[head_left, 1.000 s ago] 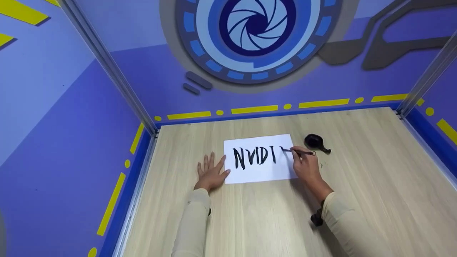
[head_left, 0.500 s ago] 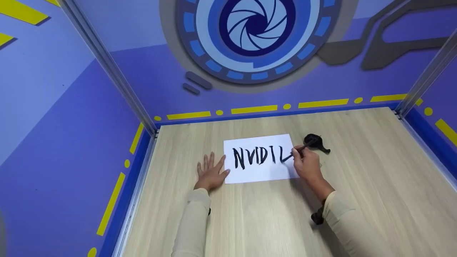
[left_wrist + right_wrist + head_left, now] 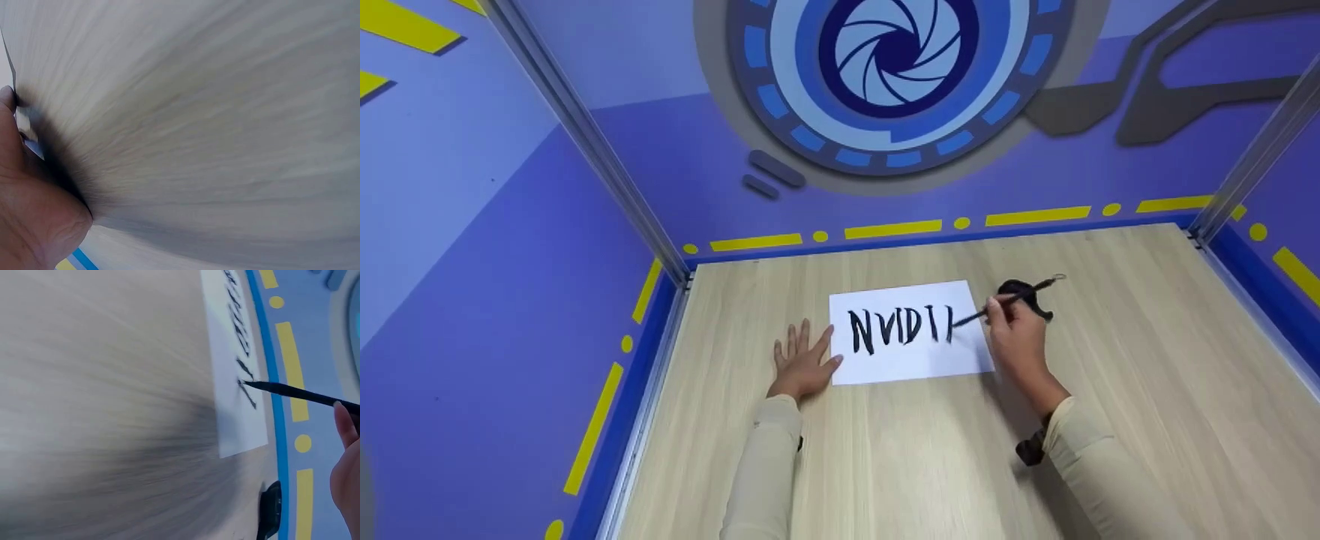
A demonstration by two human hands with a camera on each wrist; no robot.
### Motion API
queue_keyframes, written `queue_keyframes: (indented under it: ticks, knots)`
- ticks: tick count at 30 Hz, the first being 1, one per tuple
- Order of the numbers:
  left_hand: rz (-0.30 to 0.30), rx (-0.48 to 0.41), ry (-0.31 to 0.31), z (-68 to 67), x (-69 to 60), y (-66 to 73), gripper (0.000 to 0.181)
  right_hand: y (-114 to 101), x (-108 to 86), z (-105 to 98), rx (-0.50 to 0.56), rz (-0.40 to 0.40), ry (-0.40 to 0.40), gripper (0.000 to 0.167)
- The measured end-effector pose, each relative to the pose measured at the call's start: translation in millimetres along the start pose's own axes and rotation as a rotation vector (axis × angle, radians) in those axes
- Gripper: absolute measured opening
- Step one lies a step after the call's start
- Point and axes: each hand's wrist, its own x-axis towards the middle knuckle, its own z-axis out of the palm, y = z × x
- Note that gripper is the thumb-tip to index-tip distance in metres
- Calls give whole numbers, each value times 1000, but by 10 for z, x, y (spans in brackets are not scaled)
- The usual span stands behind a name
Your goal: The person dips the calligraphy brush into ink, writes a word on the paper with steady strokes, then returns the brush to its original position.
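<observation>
Pinched by the right hand, a brush has just moved up from the foot of the last stroke, the writing seemingly unfinished on paper between those fingers and the splayed left hand.

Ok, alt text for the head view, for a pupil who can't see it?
A right hand holds a brush over white paper bearing black letters beginning NVID; a left hand lies spread at the paper's left edge. A black object lies beyond, partly hidden.
</observation>
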Motion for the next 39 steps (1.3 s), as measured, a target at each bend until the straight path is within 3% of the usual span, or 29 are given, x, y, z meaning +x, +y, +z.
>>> queue_keyframes:
  ticks: [3,8,23,34,39]
  knots:
    - [8,-17,6,-29,-21,-5,70,-7,51,-10,90,30,63,22]
    - [-3,-16,1,-37,-25,-17,70,17,74,11,146,90,112,24]
    - [6,-22,28,-11,-8,-22,70,97,44,152,136,138,127,20]
    - [10,-7,26,-100,-126,99,68,203,99,259,339,279,191,25]
    - [1,-13,13,-105,-120,99,68,233,107,281,334,314,212,26]
